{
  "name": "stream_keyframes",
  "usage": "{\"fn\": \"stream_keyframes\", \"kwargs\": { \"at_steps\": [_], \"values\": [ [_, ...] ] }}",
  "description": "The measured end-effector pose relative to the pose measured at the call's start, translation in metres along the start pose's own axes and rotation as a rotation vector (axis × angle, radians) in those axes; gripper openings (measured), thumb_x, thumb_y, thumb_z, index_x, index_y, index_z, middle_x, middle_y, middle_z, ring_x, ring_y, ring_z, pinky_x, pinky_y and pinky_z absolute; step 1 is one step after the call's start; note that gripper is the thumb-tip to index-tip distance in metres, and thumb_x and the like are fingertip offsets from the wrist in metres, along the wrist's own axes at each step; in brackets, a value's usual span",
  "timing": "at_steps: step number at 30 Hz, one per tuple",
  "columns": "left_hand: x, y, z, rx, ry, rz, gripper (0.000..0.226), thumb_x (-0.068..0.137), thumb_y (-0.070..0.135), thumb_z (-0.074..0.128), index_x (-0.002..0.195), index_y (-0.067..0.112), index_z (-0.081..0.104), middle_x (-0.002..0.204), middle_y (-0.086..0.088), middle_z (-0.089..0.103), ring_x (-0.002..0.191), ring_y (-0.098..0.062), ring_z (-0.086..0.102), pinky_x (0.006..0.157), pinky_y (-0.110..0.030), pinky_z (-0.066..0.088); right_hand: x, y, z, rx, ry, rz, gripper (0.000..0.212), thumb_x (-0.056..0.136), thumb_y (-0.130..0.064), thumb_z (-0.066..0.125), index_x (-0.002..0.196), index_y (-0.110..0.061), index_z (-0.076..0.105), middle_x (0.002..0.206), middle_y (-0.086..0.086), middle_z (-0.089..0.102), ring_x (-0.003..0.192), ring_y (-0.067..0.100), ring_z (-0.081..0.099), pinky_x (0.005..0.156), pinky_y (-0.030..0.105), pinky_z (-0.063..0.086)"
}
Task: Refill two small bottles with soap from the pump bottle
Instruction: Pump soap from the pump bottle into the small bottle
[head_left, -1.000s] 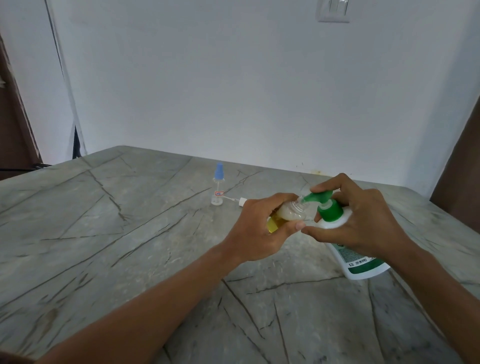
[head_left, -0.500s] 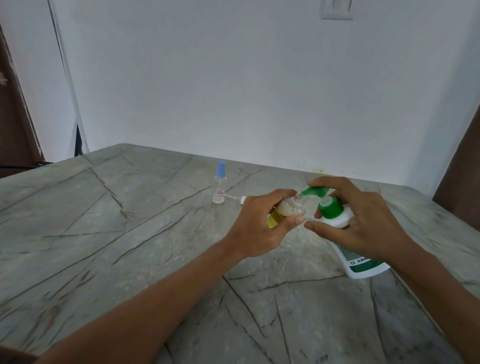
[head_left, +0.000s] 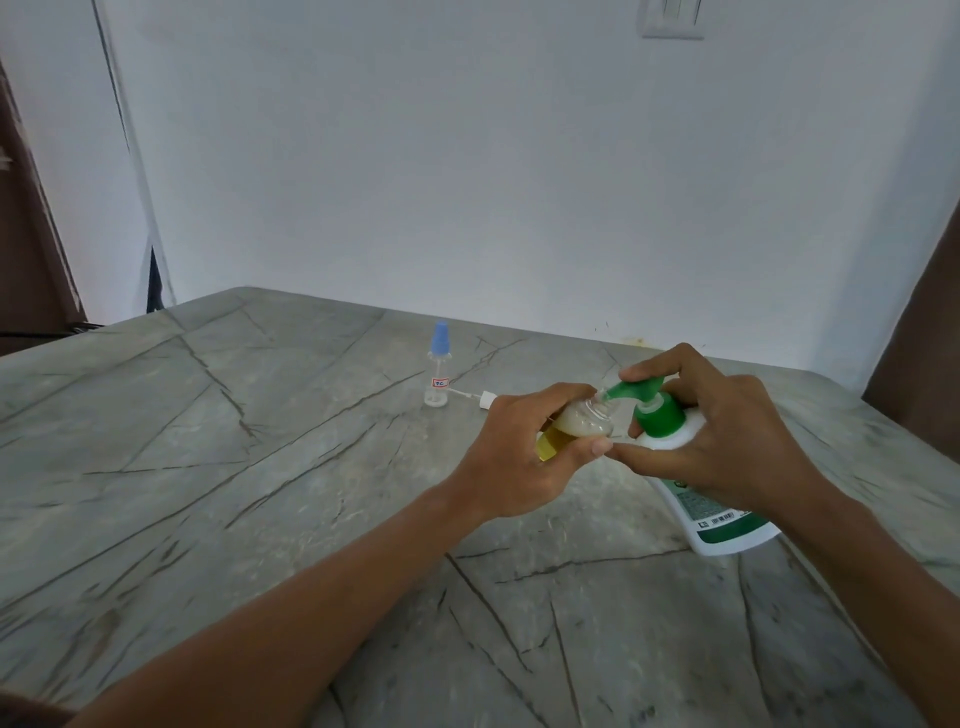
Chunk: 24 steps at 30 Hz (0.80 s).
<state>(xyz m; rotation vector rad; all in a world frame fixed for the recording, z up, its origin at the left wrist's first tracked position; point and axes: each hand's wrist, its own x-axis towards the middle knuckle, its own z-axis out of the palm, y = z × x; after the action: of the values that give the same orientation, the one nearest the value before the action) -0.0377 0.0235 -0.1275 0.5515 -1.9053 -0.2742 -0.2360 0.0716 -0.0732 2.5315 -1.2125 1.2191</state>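
Observation:
My left hand (head_left: 511, 457) grips a small clear bottle (head_left: 574, 423) holding yellow liquid with foam on top, tilted so its open mouth meets the green nozzle. My right hand (head_left: 719, 431) wraps the white pump bottle (head_left: 722, 519) at its shoulder, with the forefinger resting on the green pump head (head_left: 644, 400). The pump bottle leans, its base on the table. A second small clear bottle (head_left: 438, 371) with a blue cap stands upright farther back, apart from both hands.
A small white cap with a thin tube (head_left: 480, 399) lies on the grey marble table (head_left: 234, 467) beside the blue-capped bottle. A white wall runs behind the table. Brown door frames stand at the far left and right edges.
The pump head has risen and dipped under my right forefinger while the small bottle stayed at the nozzle. Both hands keep their grips in nearly the same place.

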Motion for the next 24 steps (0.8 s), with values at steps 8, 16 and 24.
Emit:
{"fn": "stream_keyframes", "kwargs": {
  "at_steps": [8,16,24],
  "values": [
    [0.000,-0.002,-0.002,-0.041,0.030,-0.020,0.041,0.088,0.035,0.069,0.116,0.006,0.064,0.090,-0.001,0.071,0.072,-0.016,0.065,0.061,-0.030,0.052,-0.001,0.001,-0.002,-0.047,-0.083,-0.043,0.079,0.060,-0.065,0.078,0.126,-0.051,0.038,0.095,-0.037,0.058,0.084,-0.008,0.063,0.071,0.006,0.049],
    [0.001,-0.002,-0.005,0.020,0.031,0.015,0.040,0.082,0.024,0.079,0.113,0.005,0.066,0.094,0.002,0.072,0.075,-0.003,0.063,0.066,-0.012,0.045,-0.001,0.003,0.000,-0.060,-0.036,-0.041,0.068,0.057,-0.060,0.079,0.114,-0.045,0.045,0.085,-0.019,0.068,0.074,0.002,0.067,0.065,0.017,0.054],
    [0.003,-0.001,-0.012,0.050,-0.001,0.025,0.040,0.081,0.027,0.079,0.114,0.008,0.066,0.094,0.009,0.069,0.075,-0.003,0.063,0.066,-0.014,0.048,0.000,-0.002,0.001,-0.041,-0.037,-0.026,0.065,0.060,-0.062,0.076,0.115,-0.048,0.044,0.086,-0.034,0.059,0.082,-0.009,0.063,0.067,0.002,0.046]
  ]
}}
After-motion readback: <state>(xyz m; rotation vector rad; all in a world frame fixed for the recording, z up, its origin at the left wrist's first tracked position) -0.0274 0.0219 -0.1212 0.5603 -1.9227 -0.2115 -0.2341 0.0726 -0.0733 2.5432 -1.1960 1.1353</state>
